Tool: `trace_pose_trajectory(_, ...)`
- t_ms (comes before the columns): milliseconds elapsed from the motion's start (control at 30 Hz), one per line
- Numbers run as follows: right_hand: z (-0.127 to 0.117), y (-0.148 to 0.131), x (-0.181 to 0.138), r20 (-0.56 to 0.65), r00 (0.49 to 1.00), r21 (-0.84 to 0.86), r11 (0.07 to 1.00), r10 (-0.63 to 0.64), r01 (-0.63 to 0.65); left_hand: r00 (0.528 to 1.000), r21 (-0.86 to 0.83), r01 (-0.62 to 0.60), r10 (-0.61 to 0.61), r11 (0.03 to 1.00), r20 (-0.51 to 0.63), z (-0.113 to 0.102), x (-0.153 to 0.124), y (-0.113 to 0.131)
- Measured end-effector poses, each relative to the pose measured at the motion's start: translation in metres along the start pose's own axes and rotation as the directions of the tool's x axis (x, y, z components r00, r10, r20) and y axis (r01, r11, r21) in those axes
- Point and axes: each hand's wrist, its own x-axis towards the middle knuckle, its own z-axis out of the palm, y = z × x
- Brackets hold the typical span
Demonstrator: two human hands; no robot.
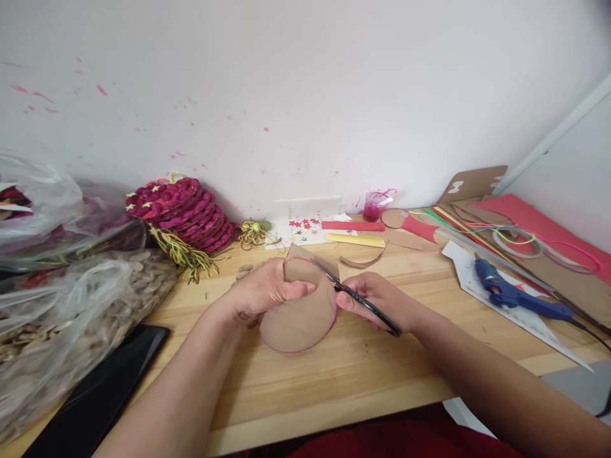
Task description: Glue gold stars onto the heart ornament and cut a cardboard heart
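A brown piece of cardboard (pixel 298 324) with a rounded, purple-marked edge is pinched in my left hand (pixel 267 289), the thumb lying on top and the fingers underneath. My right hand (pixel 372 296) is closed round the dark handles of a pair of scissors (pixel 365 302). The scissor blades point up and left, at the cardboard's upper right edge along the purple line. A corner of uncut cardboard stands beyond the blades. Both hands are above the wooden table (pixel 286 407).
Bags of brown pieces (pixel 119 312) and a black tablet-like slab (pixel 105 388) lie left. Behind are stacked magenta discs (pixel 186 213), yarn (pixel 255 232), red paper (pixel 353 226), yellow paper (pixel 356 240) and a pink cup (pixel 375 207). A blue glue gun (pixel 520 296) rests right.
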Motion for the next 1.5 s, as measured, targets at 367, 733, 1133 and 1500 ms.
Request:
trace_pose_trajectory(367, 0.004, 0.008, 0.001, 0.011, 0.998, 0.153, 0.986, 0.067, -0.068, 0.999, -0.056, 0.003, -0.005, 0.998, -0.037, 0.004, 0.001, -0.003)
trace_pose_trajectory(733, 0.004, 0.004, 0.000, -0.027, 0.999, 0.089, 0.996, 0.028, -0.025, 1.000, -0.066, 0.003, -0.004, 0.998, -0.022, 0.001, 0.002, -0.006)
trace_pose_trajectory(1133, 0.003, 0.001, 0.000, -0.042, 0.998, 0.012, 0.999, -0.035, 0.035, 1.000, -0.006, -0.007, 0.007, 1.000, 0.001, -0.003, 0.000, 0.000)
trace_pose_trajectory(1500, -0.003, -0.003, 0.000, 0.002, 1.000, -0.098, 0.995, -0.021, 0.021, 0.989, 0.012, -0.087, 0.084, 0.996, 0.124, -0.012, 0.003, -0.006)
